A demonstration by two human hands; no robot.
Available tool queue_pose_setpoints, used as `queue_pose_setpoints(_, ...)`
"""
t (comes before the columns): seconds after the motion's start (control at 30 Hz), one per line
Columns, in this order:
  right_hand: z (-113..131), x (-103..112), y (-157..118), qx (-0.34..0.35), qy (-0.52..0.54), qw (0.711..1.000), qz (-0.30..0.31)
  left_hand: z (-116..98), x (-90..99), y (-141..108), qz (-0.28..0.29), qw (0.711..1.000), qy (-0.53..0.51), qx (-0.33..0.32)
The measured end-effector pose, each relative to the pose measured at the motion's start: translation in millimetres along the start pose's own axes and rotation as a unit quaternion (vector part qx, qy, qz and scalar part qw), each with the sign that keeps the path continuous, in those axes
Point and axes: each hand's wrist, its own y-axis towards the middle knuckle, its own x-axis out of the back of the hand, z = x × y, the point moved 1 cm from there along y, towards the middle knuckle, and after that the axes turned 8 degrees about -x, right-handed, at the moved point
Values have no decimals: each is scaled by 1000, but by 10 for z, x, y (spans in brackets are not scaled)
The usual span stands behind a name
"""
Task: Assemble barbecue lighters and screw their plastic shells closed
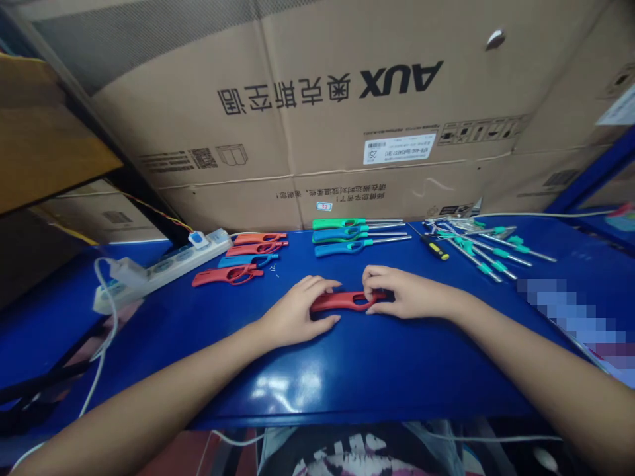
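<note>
A red lighter handle (342, 302) lies across the blue table between my two hands, with no metal tube showing at its front. My left hand (300, 314) is closed around its rear end, thumb below and fingers above. At the trigger-loop end, my right hand (397, 294) pinches the handle between thumb and fingers; the fingers partly hide that tip. Several red, orange and blue lighter handles (241, 259) lie in a row to the upper left. Behind my hands are several green and blue lighters (340, 233) with metal tubes attached.
Metal lighter tubes with teal parts (479, 244) lie heaped at the right rear, beside a yellow-and-black screwdriver (436, 248). Small loose bits (274, 269) lie near the handles. A white power strip (163, 268) with cables borders the left. A large cardboard box (317, 145) walls the back.
</note>
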Motion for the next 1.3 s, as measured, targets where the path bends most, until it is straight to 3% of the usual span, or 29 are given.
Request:
queue_pose_setpoints(0.13,-37,74,-22,-28,-52,998,-13,147,-27,-31,-50,997,-60,26)
queue_pose_setpoints(0.27,-24,87,-41,-13,-74,997,-29,209,-77,-28,-75,993,-82,44)
queue_pose_setpoints(0.73,24,60,-45,-41,-138,989,-19,233,-98,-30,-78,993,-81,29)
queue_pose_setpoints(1.07,65,66,-73,-43,-153,987,-20,172,-62,-27,-59,998,-20,10)
queue_pose_setpoints(1.3,60,64,-84,-46,-86,995,-4,176,-68,-36,-68,997,-18,14)
